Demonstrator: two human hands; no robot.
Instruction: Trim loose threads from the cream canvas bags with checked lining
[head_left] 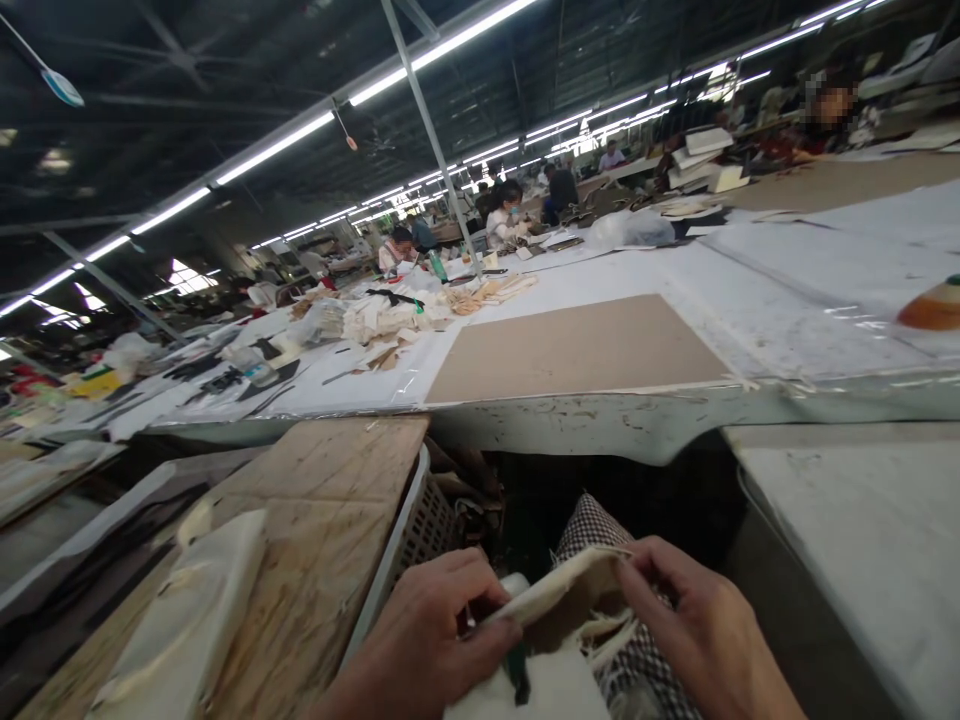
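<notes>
A cream piece of cloth with frayed threads (559,592) is stretched between my hands, low in the head view. My left hand (450,625) is closed on its left end, thumb on top. At the other end my right hand (679,600) pinches the upper edge between thumb and fingers. A dark green object (517,672) shows just under my left thumb; its kind is unclear. White flat material (562,690) lies below the cloth, partly hidden. Black-and-white checked fabric (592,525) covers my lap beneath my hands.
A white worktable (585,425) runs across in front, bearing a brown board (577,345) and cloth scraps (390,315). To my left are a wooden board (322,500) with cream pieces (187,610) and a plastic basket (427,520). Several people sit farther back.
</notes>
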